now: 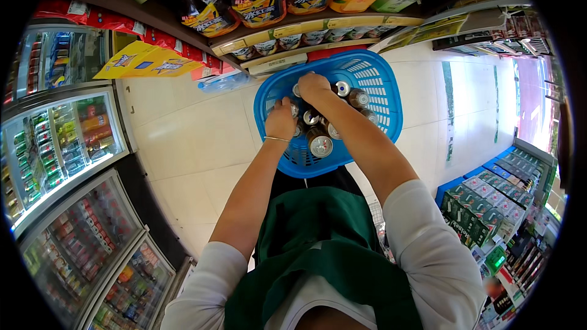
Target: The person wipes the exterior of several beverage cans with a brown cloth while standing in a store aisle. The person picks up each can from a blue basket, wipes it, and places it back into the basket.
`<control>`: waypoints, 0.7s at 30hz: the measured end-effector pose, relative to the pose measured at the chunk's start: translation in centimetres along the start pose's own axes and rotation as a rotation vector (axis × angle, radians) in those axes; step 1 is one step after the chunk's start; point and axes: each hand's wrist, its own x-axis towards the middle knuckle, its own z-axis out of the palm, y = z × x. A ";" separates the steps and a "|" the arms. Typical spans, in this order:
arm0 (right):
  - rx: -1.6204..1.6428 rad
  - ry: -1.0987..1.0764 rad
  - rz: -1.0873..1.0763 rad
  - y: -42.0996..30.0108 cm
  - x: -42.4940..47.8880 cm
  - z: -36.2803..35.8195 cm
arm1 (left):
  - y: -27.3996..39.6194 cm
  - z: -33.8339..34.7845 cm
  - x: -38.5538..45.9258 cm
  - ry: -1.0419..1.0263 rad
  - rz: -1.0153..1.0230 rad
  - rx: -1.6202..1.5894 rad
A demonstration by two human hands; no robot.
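A blue plastic basket (389, 71) with slotted walls stands before me, holding several drink cans and small bottles. Inside its left part, my left hand (280, 123) has its fingers around the top of a can (294, 110). My right hand (314, 88) reaches in at the far side, curled next to another can (296, 90); its fingertips are hidden behind the hand. A brown can (319, 144) with a silver top leans nearest to me. Towards the right wall lie a bottle (359, 98) and a can with a silver lid (342, 88).
Beyond the basket, a shelf (316, 27) carries large bottled drinks (259, 0) above a row of small packages. Glass-fronted drink coolers (69, 146) line the left. A yellow carton (149, 62) juts out there. Stacked beer cartons (486, 201) stand at right on the tiled floor (197, 146).
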 end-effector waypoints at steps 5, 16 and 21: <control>0.182 0.087 -0.063 2.4 -2.4 -1.7 | 0.1 1.2 0.7 0.037 -0.035 -0.065; 1.463 0.123 -0.330 6.2 -17.5 -11.1 | 8.4 -13.6 -3.0 0.124 0.509 -0.564; 2.163 -0.006 -0.960 6.2 -24.3 -19.3 | 16.0 -22.2 -4.3 -0.110 0.421 -1.115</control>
